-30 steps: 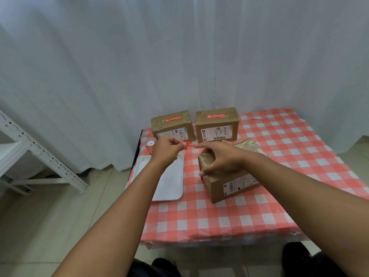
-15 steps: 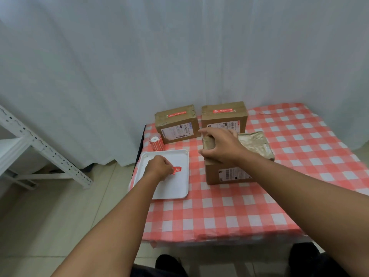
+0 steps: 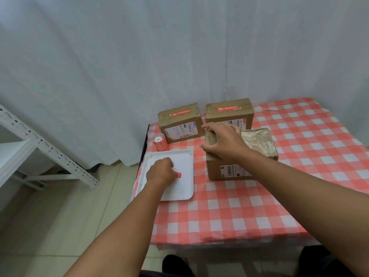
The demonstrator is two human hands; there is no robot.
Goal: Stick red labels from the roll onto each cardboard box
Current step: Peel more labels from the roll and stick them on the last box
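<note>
A: Fig. key, L hand [image 3: 160, 170]?
B: Over white tray [image 3: 185, 156], fingers curled, pinching a red label [image 3: 179, 174].
A: R hand [image 3: 223, 142]?
B: Clamped on top-left corner of front box [image 3: 259, 142].
A: Rest of bench [image 3: 239, 212]?
B: Label roll [image 3: 160, 143] upright just behind tray; rear-left box [image 3: 179, 124] & rear-right box [image 3: 229, 110] side by side, each w/ red strip on top.

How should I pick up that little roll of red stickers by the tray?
Grip the label roll round its curved red side, coming down from above. It stands upright, white core up, and a box crowds its right while the tray sits just in front.
</note>
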